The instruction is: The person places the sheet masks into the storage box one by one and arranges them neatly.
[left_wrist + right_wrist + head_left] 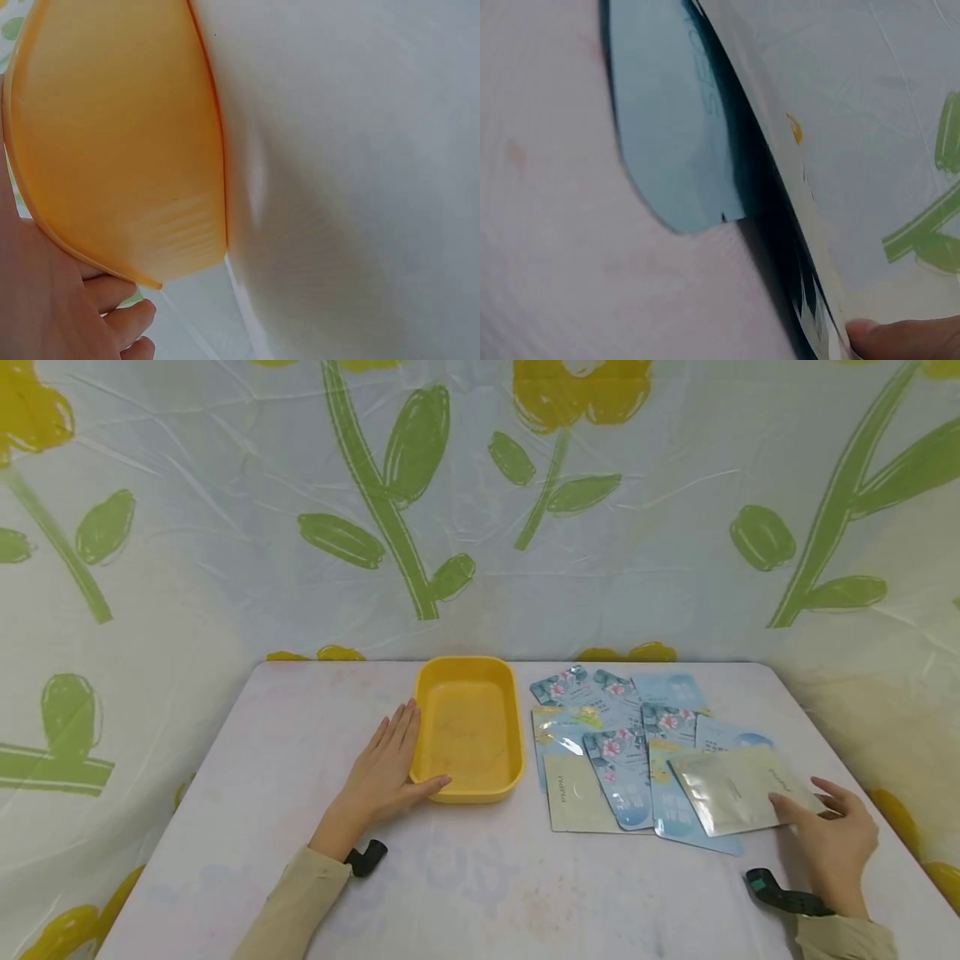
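The right hand [838, 843] is pinching a flat, pale-green foil sachet [738, 789], its slickness possibly inviting a slip; the left hand [384, 774], straight-fingered, is touching a yellow rectangular plastic tray [468, 735].

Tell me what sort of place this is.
Probably a makeshift tabletop work booth: a wrinkled flower-print sheet hangs behind and beside the pale table, which holds a yellow tray and overlapping flat packets.
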{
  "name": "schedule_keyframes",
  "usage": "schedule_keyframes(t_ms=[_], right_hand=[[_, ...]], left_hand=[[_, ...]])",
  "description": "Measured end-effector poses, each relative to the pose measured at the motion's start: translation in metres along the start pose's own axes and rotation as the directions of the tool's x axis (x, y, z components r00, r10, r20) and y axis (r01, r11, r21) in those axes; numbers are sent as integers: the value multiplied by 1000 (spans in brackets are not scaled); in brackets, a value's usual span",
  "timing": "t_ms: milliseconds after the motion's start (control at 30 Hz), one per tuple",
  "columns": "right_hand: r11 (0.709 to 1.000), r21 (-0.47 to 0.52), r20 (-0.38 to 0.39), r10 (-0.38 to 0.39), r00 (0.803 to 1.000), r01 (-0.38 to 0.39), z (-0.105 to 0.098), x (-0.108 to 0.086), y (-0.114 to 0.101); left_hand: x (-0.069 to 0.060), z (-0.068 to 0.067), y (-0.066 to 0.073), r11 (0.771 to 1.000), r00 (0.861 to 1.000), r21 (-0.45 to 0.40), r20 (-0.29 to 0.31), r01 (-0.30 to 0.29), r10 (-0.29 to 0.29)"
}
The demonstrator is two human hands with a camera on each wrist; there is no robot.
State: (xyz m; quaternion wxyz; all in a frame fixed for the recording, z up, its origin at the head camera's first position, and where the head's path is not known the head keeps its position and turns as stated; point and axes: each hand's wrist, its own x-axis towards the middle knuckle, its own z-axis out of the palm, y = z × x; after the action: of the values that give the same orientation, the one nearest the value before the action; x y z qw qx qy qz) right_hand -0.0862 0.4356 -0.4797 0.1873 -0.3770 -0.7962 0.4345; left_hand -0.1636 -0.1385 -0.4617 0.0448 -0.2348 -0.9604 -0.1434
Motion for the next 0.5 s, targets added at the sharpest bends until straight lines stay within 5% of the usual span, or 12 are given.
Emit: schedule_keyframes(t_ms=[167,300,500], right_hand=[[962,268,-24,48,999,-40,1,-1,0],[897,438,-29,69,997,-49,2,-2,-5],[785,617,-73,-13,997,55,5,-7,-10]], left_hand=[[0,-1,1,1000,1000,-2,1,2,-2],[1,-1,2,1000,1000,-2,-5,-7,7],[0,0,1,1000,1000,-4,-12,-18,18]])
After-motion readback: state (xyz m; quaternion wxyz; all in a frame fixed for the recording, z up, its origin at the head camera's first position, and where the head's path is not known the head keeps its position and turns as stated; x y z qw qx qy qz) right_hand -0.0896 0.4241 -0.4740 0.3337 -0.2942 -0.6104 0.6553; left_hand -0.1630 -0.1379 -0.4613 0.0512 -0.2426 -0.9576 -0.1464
